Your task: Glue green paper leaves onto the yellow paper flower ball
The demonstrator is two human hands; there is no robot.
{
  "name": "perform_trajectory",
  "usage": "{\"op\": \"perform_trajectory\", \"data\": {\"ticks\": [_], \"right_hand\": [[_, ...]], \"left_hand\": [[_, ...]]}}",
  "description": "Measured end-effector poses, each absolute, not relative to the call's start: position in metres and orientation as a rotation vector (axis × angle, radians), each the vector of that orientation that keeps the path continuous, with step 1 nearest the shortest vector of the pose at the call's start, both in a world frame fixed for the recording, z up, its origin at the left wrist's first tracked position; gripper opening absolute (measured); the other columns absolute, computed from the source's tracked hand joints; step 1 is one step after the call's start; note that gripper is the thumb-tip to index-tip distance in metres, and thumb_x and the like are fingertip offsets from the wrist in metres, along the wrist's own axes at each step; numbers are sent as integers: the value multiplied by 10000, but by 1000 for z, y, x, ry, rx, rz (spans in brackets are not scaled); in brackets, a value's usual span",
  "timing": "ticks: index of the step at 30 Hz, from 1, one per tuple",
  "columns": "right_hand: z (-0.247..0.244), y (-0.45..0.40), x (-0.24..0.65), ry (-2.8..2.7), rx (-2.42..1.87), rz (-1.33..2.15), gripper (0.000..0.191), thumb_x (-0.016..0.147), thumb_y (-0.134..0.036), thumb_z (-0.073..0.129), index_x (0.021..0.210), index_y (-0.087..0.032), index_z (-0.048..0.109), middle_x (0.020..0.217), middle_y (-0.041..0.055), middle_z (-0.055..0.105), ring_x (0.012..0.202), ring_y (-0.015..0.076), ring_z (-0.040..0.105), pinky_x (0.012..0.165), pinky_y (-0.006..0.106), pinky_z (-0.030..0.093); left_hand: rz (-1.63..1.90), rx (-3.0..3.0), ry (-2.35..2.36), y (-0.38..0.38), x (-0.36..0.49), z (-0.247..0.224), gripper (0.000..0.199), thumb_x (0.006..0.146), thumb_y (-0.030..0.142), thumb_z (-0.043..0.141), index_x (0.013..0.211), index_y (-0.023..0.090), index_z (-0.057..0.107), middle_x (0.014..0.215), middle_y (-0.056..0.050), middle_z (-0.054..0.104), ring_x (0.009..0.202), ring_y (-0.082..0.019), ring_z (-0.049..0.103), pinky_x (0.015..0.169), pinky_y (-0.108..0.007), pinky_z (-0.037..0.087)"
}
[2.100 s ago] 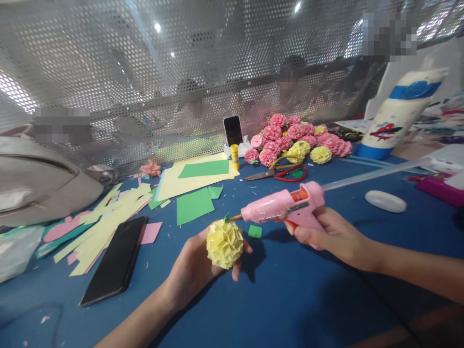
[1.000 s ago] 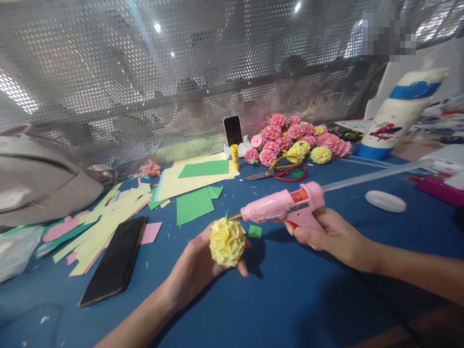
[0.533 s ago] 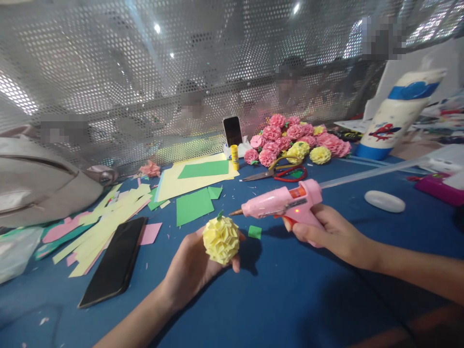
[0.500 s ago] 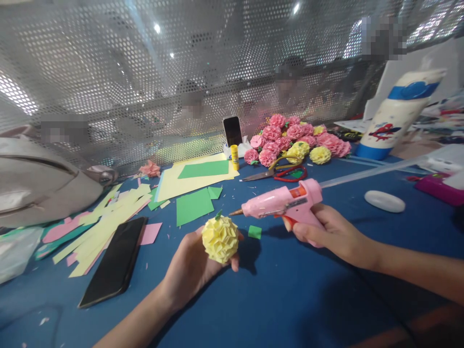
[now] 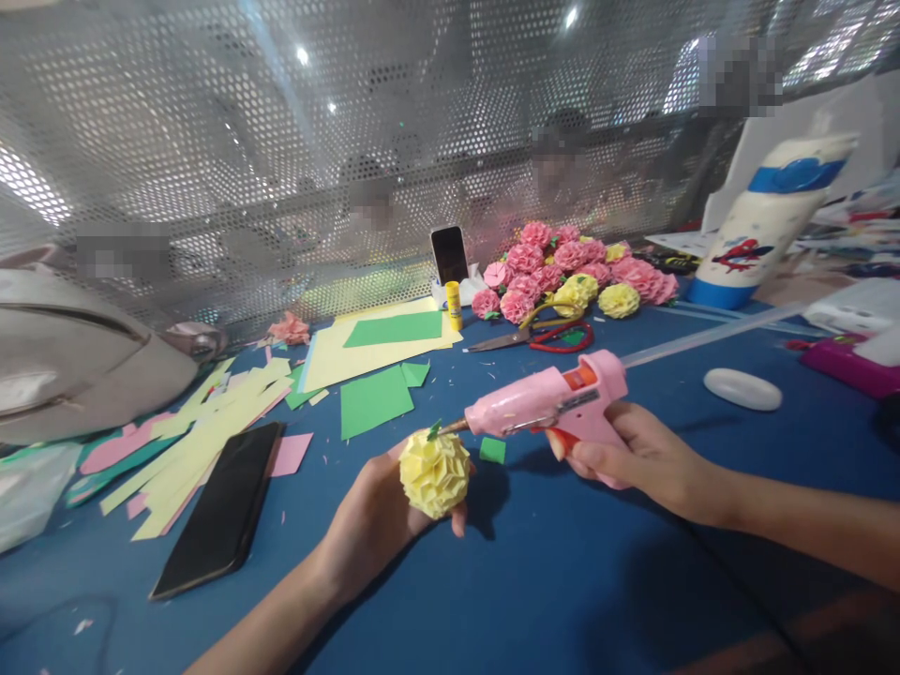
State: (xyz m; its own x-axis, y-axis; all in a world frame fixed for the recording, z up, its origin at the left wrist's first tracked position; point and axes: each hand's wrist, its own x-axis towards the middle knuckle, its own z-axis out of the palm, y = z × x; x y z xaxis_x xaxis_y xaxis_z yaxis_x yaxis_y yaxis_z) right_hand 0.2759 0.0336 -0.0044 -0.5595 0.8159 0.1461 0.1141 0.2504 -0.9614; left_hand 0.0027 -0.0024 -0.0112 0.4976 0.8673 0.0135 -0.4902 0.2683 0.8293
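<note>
My left hand [image 5: 376, 511] holds a round yellow paper flower ball [image 5: 434, 475] from behind and below. A small green paper leaf [image 5: 434, 431] stands at the top of the ball. My right hand [image 5: 647, 459] is wrapped round the handle of a pink glue gun [image 5: 527, 400], which has a long clear glue stick [image 5: 710, 335] coming out of its back. The gun's metal nozzle points left and is at the green leaf; whether it touches is too small to tell. A small green paper square [image 5: 492, 450] lies on the table under the gun.
Scissors [image 5: 502, 341], a glue stick tube [image 5: 454, 305] and pink flowers [image 5: 526, 258] lie behind the gun. Paper strips [image 5: 203, 441] and a black phone [image 5: 219, 511] are at left. A white bottle [image 5: 759, 230] and white oval object [image 5: 742, 389] are at right.
The yellow ball in my left hand has moved slightly right and down. The gun's nozzle, earlier a little apart from the leaf, is now at it.
</note>
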Motion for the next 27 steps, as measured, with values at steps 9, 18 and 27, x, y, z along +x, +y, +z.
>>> {"op": "perform_trajectory", "data": {"ticks": [9,18,27], "right_hand": [[-1,34,272,-1905,-843,1276,396,900,-555,562,847,-164,591,611,-30,453,499,83,351,435,219,276],[1,35,273,-1977,-866,1220,342,922,-494,549,842,-164,593,650,-21,460,523,86,386,445,202,321],[-1,36,273,-1934,-860,1227,379,904,-534,565,873,-159,612,613,-28,462,505,83,378,435,201,316]], "left_hand": [[959,888,494,-2,0,-15,368,967,294,429,1165,101,671,1037,-130,703,749,-219,689,750,-330,515],[978,885,474,-1,1,-13,355,958,284,449,1143,100,691,985,-111,701,735,-215,685,741,-324,515],[975,865,491,-1,-1,-15,380,963,327,446,1155,105,688,1004,-113,708,751,-217,680,767,-334,503]]}}
